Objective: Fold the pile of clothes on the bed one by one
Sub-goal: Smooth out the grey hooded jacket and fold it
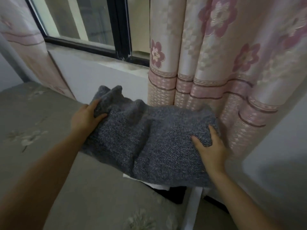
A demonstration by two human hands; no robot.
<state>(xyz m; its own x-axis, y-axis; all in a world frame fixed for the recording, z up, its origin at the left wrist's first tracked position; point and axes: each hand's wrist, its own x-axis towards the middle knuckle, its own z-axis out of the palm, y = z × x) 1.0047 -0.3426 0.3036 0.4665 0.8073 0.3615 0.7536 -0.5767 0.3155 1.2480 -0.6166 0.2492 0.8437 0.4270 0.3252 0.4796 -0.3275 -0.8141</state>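
A folded grey knitted sweater (146, 140) is held between both hands at the bed's far right corner. My left hand (86, 118) grips its bunched left end, thumb on top. My right hand (211, 146) grips the right edge, with the thumb and a finger showing over the knit. The sweater's near edge hangs over a white garment (157, 185) and a dark one (172, 195) lying beneath it. The bed (49, 130) has a grey-green cover with pale flower prints.
A pink flowered curtain (232, 63) hangs right behind the sweater. A window with a dark frame (119, 30) and a white sill (99, 63) lie beyond the bed. A second curtain (25, 47) hangs at the left. A white rail (192, 208) runs along the bed's right side.
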